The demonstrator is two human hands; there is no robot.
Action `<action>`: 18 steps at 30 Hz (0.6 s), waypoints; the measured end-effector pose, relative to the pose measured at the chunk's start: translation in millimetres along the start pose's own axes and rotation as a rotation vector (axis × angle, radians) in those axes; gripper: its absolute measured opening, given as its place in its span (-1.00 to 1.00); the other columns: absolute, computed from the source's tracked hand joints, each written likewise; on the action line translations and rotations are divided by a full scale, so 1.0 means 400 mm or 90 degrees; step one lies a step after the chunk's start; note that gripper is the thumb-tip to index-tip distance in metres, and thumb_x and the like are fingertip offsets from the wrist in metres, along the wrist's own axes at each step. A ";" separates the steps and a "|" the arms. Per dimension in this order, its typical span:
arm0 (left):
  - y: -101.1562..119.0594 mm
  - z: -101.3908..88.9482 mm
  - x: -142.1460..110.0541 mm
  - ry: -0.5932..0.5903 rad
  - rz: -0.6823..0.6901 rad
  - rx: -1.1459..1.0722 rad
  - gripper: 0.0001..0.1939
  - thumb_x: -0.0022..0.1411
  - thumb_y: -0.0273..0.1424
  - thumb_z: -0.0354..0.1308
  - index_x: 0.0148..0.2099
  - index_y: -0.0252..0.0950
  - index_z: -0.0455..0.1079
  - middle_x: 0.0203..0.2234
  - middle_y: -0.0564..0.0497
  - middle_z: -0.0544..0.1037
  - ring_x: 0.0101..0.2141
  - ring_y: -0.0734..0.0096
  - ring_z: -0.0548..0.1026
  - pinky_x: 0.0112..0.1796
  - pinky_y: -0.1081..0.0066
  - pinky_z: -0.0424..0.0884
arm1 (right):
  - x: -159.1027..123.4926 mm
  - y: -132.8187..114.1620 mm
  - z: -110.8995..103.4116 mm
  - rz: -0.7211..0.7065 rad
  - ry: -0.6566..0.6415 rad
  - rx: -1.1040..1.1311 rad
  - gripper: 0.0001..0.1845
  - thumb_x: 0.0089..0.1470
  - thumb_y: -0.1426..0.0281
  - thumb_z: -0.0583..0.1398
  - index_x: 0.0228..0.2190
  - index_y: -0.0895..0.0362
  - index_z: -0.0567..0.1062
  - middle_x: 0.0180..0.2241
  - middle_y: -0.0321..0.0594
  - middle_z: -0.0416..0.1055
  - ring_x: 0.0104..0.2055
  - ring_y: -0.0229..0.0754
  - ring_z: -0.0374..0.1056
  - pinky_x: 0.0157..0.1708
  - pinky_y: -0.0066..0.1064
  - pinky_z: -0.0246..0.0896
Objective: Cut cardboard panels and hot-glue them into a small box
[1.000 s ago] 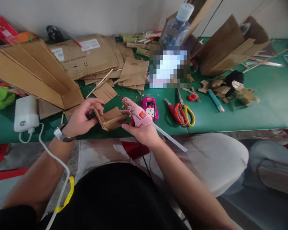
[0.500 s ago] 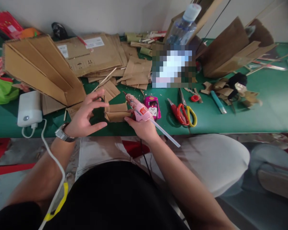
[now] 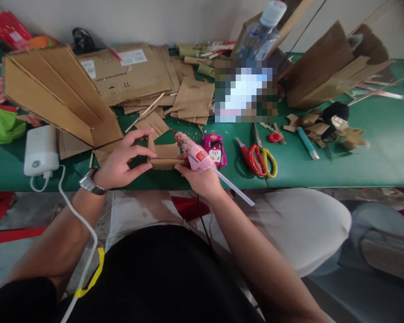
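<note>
A small cardboard box point(image 3: 166, 151) with folded walls sits near the front edge of the green table. My left hand point(image 3: 121, 163) is at its left end, thumb and fingertips against the end wall, closed on it. My right hand point(image 3: 202, 181) is wrapped round a pink hot glue gun point(image 3: 197, 154), whose nozzle points up and left above the box. A clear glue stick point(image 3: 235, 190) juts from the gun's back end. The right thumb touches the box's right end. Part of the box is hidden behind the gun and that hand.
Right of the glue gun are a pink socket unit point(image 3: 215, 150), red-handled cutters point(image 3: 249, 159), yellow-handled scissors point(image 3: 271, 163) and a teal knife point(image 3: 307, 142). A large cardboard form point(image 3: 60, 94) leans at left, beside a white power bank point(image 3: 41, 152). Cardboard sheets point(image 3: 134, 76) lie behind.
My left hand has moved right onto the box's left end, and its fingers have closed in. The glue gun and right hand have hardly moved.
</note>
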State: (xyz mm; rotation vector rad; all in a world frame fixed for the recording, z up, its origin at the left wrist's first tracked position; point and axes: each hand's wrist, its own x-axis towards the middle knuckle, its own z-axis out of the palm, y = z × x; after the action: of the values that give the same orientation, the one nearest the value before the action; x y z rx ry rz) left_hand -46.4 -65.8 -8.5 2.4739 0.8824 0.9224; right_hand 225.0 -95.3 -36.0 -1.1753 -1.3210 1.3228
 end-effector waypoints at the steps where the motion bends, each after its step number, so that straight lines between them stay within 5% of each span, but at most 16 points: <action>1: 0.000 0.002 0.000 -0.001 0.004 0.002 -0.78 0.46 -0.35 0.29 0.12 -0.13 0.51 0.47 -0.13 0.30 0.43 -0.01 0.37 0.37 -0.09 0.41 | 0.000 0.002 0.000 0.001 0.002 0.007 -0.38 0.06 0.38 0.43 0.17 0.02 0.53 0.00 -0.14 0.66 -0.01 0.01 0.62 -0.11 -0.17 0.67; 12: -0.003 0.015 -0.007 -0.006 0.003 0.034 -0.85 0.51 -0.31 0.20 0.07 -0.12 0.51 0.50 -0.11 0.25 0.46 -0.06 0.32 0.36 -0.15 0.43 | 0.007 0.025 0.000 0.022 0.002 0.009 -0.47 0.03 0.42 0.45 0.06 0.01 0.58 -0.08 -0.17 0.67 -0.07 -0.03 0.61 -0.12 -0.19 0.65; 18: -0.006 0.025 -0.011 0.053 0.049 0.075 -0.73 0.45 -0.38 0.27 0.15 -0.03 0.53 0.52 -0.04 0.25 0.50 -0.13 0.26 0.43 -0.29 0.29 | 0.009 0.025 -0.006 -0.028 -0.029 -0.055 -0.45 0.13 0.46 0.39 0.15 -0.02 0.52 0.05 -0.15 0.63 0.02 -0.03 0.60 0.05 -0.14 0.61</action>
State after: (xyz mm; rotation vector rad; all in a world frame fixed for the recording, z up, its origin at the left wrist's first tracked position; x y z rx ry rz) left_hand -43.3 -68.2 -19.1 2.6031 0.8974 1.0332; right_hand 226.9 -91.8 -46.0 -1.1751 -1.4415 1.2783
